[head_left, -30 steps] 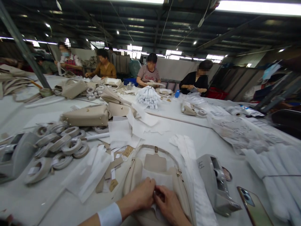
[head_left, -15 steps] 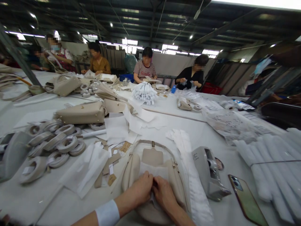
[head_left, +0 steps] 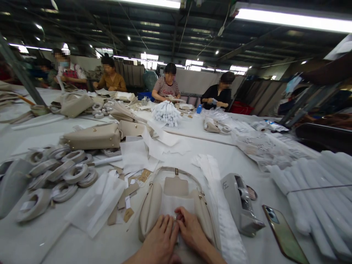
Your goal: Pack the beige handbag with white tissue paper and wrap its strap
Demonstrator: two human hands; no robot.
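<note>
A beige handbag [head_left: 154, 209] lies flat on the white table [head_left: 242, 161] right in front of me, its flap and strap loop pointing away. White tissue paper [head_left: 176, 206] covers its middle. My left hand [head_left: 159, 240] rests on the bag's lower part with its fingers stretched out flat. My right hand [head_left: 191, 229] lies beside it, fingertips curled and pressed onto the tissue paper where the two hands meet.
A grey tape dispenser [head_left: 239, 205] and a phone [head_left: 284, 234] lie to the right, with bundled white paper rolls [head_left: 316, 198] beyond. Coiled straps [head_left: 63, 168], paper sheets [head_left: 99, 201] and another beige bag [head_left: 93, 136] lie left. Several people sit working at the table's far side.
Both hands slid toward me down the bag. The left hand's fingers have flattened out. The camera has shifted slightly.
</note>
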